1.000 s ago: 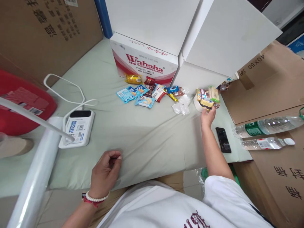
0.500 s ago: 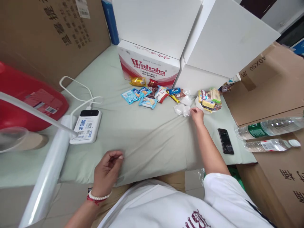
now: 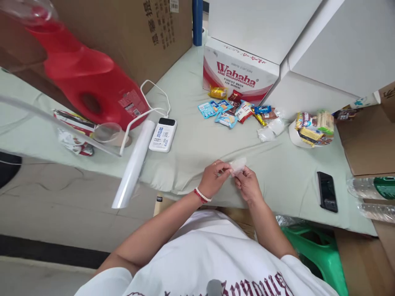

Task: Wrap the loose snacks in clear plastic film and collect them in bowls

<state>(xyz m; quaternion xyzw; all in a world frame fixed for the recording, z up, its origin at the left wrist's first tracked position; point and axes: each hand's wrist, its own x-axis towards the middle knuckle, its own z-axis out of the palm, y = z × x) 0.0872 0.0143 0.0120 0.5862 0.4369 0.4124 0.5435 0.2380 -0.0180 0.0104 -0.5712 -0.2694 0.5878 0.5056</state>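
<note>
Close to the table's front edge, my left hand (image 3: 213, 179) and my right hand (image 3: 248, 186) pinch a small clear plastic bag (image 3: 238, 164) between them. Its upper part sticks up past my fingertips. More crumpled clear plastic bags (image 3: 268, 132) lie farther back on the cloth. Beside those is a loose group of wrapped snacks, among them a light-blue packet (image 3: 226, 120), a red-and-white packet (image 3: 244, 112) and a yellow packet (image 3: 218, 92). To the right, a white bowl (image 3: 295, 139) is heaped with more packaged snacks.
A Wahaha carton (image 3: 240, 74) stands behind the snacks. On the left are a white power bank (image 3: 163, 135) with a cable, a roll of plastic film (image 3: 134, 164) and a red jug (image 3: 101, 82). A phone (image 3: 327, 191) and plastic bottles (image 3: 378, 213) lie at right.
My right hand has come back from the plastic bags beside the bowl, bringing one small bag. My left hand has joined it and grips the bag too. The camera view has shifted left.
</note>
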